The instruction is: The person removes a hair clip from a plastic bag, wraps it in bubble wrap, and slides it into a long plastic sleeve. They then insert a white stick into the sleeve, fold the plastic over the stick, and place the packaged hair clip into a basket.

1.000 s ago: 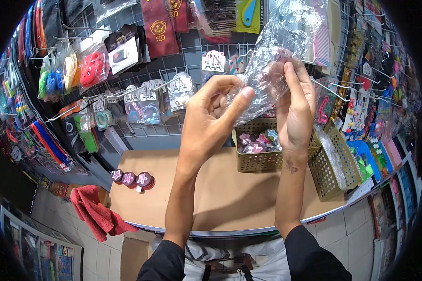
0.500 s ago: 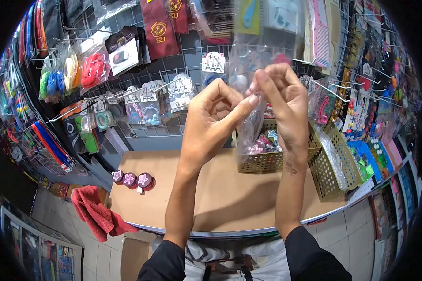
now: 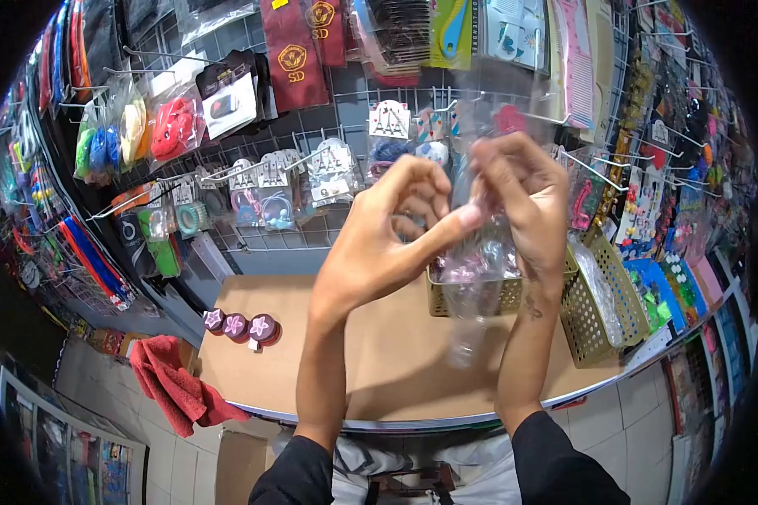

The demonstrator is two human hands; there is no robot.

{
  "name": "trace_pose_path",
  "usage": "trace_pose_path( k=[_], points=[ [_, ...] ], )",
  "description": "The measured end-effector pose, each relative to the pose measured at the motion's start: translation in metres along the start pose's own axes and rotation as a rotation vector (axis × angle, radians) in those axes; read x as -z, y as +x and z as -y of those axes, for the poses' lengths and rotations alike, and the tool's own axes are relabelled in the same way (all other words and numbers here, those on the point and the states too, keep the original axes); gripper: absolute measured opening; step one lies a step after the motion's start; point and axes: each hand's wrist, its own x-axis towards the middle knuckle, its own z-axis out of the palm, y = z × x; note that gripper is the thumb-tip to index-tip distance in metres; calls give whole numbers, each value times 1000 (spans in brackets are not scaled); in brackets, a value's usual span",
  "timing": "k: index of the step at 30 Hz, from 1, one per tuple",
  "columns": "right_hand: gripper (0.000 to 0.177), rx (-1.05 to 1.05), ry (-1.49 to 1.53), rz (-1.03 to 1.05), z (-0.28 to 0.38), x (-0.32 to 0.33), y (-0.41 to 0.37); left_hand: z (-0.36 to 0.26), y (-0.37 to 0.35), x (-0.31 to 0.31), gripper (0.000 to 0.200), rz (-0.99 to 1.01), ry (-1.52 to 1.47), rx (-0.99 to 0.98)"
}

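A clear plastic bag (image 3: 473, 282) hangs upright between my hands, blurred by motion, its lower end over the table's middle. My right hand (image 3: 526, 202) pinches the upper part of the bag with thumb and bent fingers. On the other side, my left hand (image 3: 379, 240) has its fingers curled and its thumb stretched across the bag; the exact grip is blurred. Behind the bag stands an olive perforated basket (image 3: 488, 301) holding small shiny packaged items, partly hidden. Three dark round pieces with pink flower tops (image 3: 236, 326) sit in a row at the table's left.
The brown tabletop (image 3: 396, 362) has a curved front edge. A second olive basket (image 3: 594, 316) with clear plastic stands at right, beside a blue tray (image 3: 651, 290). A red cloth (image 3: 173, 383) drapes off the left side. Packaged accessories hang on a wire grid (image 3: 299, 236) behind.
The bag has swung lower, its bottom now reaching in front of the basket. My left thumb and index finger have spread apart, and my right hand has shifted slightly right and down.
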Motion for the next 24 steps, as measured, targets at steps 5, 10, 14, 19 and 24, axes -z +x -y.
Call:
trace_pose_path(
  k=[5, 10, 14, 19, 24],
  points=[
    [18, -92, -119, 102, 1, 0, 0, 14, 9, -23, 16, -347, 102, -271],
    [15, -39, -56, 7, 0, 13, 4, 6, 6, -18, 15, -256, 151, -131],
    [11, 67, 3, -86, 9, 4, 2, 16, 7, -1, 16, -127, 183, -183],
    [17, 134, 32, -104, 3, 16, 3, 4, 1, 5, 19, -34, 131, -81],
    [24, 123, -52, -18, 9, 13, -1, -3, 1, -5, 21, -152, -62, -65]
  ],
)
